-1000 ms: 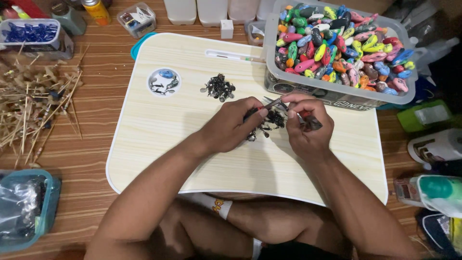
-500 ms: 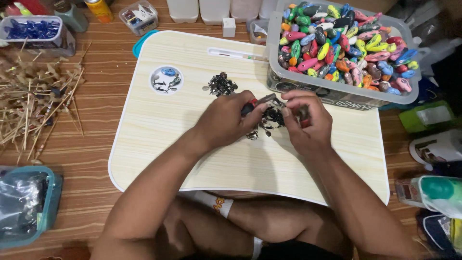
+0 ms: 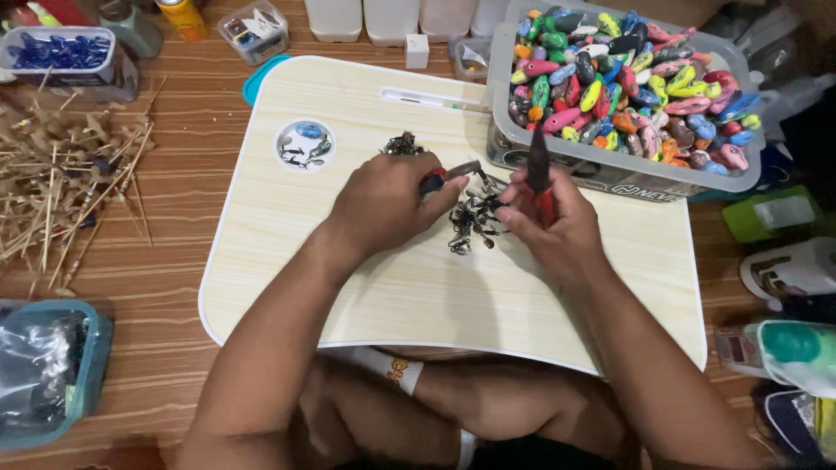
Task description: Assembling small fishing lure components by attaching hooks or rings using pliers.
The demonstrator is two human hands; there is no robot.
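Seen from above over a pale wood-grain lap worktop with white edging (image 3: 366,287) laid on a brown plank floor (image 3: 174,287). Left hand (image 3: 383,204) curled shut around red-handled small pliers (image 3: 448,177), metal nose poking toward 3 o'clock. Right hand (image 3: 557,222) closed on a second pair of red-handled pliers with a dark pointed nose (image 3: 538,170), held upright, tip toward 12 o'clock. Between both hands, just at the fingertips, a loose heap of small dark metal hooks and rings (image 3: 475,222) lying on the worktop, near its middle. Whether either plier nose actually grips a piece cannot be told. At 12 o'clock from the left hand, a smaller dark cluster of the same metal bits (image 3: 402,144). Toward 10 o'clock, a round recessed cup in the worktop (image 3: 305,144) with a few small blue and dark pieces inside. At 1 o'clock, resting partly on the worktop's far corner, a clear plastic tub (image 3: 514,130) heaped with brightly painted fish-shaped lures (image 3: 627,83) in pink, green, yellow and blue. Off at 9 o'clock on the floor, a scattered pile of thin tan sticks (image 3: 61,191); at 11 o'clock a clear box of blue pieces (image 3: 57,52); at 7 o'clock a teal-rimmed container holding a clear bag (image 3: 43,370). Crossed bare legs under the near edge.
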